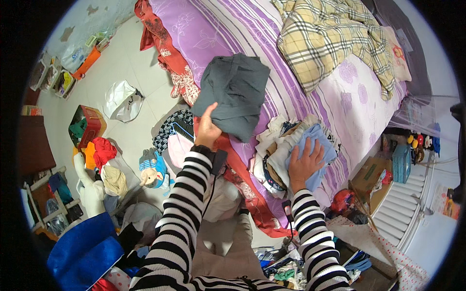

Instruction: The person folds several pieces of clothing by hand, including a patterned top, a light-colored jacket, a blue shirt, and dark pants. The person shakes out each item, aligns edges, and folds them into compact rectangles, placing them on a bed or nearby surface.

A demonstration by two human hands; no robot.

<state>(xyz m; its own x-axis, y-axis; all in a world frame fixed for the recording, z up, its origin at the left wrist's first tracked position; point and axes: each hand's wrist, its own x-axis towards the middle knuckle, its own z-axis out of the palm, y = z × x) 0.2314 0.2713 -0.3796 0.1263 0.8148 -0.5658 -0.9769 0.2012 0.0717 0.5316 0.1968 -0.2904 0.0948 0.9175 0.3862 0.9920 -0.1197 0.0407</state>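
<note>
At the bed's near edge my left hand (208, 128) grips the corner of a dark grey folded garment (235, 92). One finger or the thumb lies over the cloth; the others are mostly hidden. The garment rests on the purple striped bed sheet (199, 34). To the right, my right hand (306, 165) lies flat with fingers spread on a light blue folded garment (320, 138). That blue piece tops a stack of folded clothes (266, 165) in cream, brown and dark patterned cloth.
A yellow plaid blanket (325, 39) lies across the bed's far side. Red patterned cloth (167, 53) hangs along the bed edge. On the floor at left are a white plastic bag (124, 101), a red bin (92, 123) and a plush toy (152, 174). A cardboard box (371, 177) stands at right.
</note>
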